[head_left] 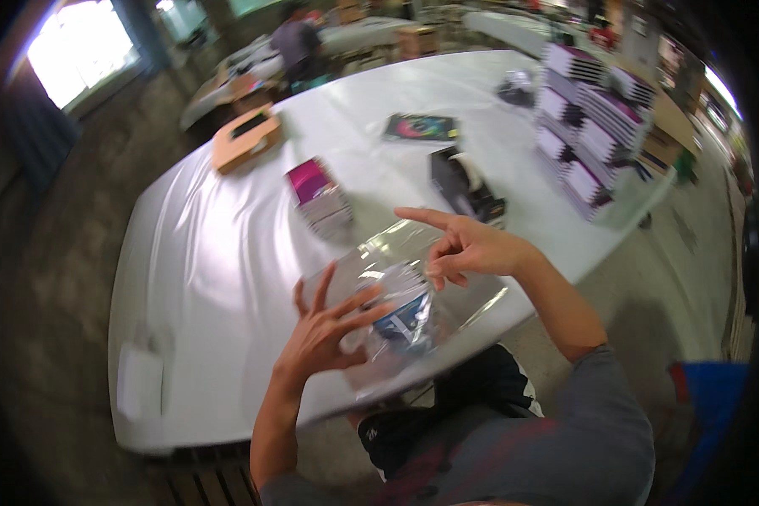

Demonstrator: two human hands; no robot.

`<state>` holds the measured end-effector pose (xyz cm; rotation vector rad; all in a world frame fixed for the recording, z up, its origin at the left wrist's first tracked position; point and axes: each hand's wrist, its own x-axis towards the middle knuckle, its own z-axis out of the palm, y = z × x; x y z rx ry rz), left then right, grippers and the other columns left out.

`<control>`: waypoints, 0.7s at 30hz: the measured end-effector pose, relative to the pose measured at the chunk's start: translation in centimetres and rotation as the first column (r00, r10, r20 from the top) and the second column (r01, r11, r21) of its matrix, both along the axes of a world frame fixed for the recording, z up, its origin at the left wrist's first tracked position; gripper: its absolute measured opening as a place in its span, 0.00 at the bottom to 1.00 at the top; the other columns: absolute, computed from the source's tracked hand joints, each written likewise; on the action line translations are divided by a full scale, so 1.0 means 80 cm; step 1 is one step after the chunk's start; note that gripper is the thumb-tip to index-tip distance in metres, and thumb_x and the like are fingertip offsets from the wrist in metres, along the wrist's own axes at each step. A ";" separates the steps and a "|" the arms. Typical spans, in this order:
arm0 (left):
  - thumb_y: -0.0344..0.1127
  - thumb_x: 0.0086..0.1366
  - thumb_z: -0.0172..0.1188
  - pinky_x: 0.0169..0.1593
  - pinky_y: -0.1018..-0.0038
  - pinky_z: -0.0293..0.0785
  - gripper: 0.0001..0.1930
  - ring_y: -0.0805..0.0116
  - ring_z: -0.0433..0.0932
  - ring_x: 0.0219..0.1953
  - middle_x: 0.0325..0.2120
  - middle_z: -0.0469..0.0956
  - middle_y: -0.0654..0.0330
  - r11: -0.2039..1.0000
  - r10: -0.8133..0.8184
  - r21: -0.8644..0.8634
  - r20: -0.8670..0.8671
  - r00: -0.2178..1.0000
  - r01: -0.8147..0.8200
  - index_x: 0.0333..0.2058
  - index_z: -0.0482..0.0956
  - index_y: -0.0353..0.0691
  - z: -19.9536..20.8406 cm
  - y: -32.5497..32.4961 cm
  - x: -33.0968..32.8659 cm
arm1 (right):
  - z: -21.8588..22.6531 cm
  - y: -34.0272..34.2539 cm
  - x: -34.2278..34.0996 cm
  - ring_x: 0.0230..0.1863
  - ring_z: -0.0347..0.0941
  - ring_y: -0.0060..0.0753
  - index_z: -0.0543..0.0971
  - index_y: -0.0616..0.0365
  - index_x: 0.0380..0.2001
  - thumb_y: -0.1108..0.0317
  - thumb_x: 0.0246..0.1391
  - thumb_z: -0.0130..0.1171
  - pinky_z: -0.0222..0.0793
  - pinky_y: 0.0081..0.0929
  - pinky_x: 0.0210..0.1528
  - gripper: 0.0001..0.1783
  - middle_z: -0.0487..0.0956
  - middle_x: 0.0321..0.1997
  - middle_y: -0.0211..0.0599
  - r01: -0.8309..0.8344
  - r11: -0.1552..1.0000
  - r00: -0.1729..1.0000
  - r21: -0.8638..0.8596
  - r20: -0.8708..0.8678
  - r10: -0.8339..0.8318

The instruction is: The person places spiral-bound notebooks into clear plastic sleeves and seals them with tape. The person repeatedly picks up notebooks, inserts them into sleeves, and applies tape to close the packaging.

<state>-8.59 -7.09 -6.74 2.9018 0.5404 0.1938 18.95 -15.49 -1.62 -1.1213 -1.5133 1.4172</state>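
A clear plastic bag (pixel 472 291) lies near the table's front edge, with a bundle of white-edged things and a blue printed piece (pixel 406 319) inside it. My left hand (pixel 322 327) is spread over the bag's left side, its fingertips reaching the blue piece. Over the far right part of the bag is my right hand (pixel 479 246), index finger stretched out to the left and the other fingers loosely bent. Neither hand visibly holds anything. Whether the fingertips press on the plastic I cannot tell.
Beyond the bag stand a small stack with a magenta top (pixel 310 181) and a black tape dispenser (pixel 464 181). A dark printed packet (pixel 422 127) lies farther back. Tall white-and-purple stacks (pixel 590 126) fill the right side; an open cardboard box (pixel 246 139) sits far left. Another person (pixel 297 46) works behind.
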 end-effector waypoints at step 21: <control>0.41 0.33 0.72 0.64 0.41 0.20 0.44 0.50 0.31 0.69 0.62 0.59 0.80 0.997 0.020 -0.077 -0.008 1.000 -0.020 0.54 0.66 0.82 0.008 0.002 -0.020 | 0.018 0.080 -0.096 0.33 0.77 0.43 0.51 0.52 0.64 0.65 0.36 0.70 0.70 0.34 0.36 0.53 0.79 0.28 0.45 -0.090 0.987 0.379 0.131 0.921 -0.087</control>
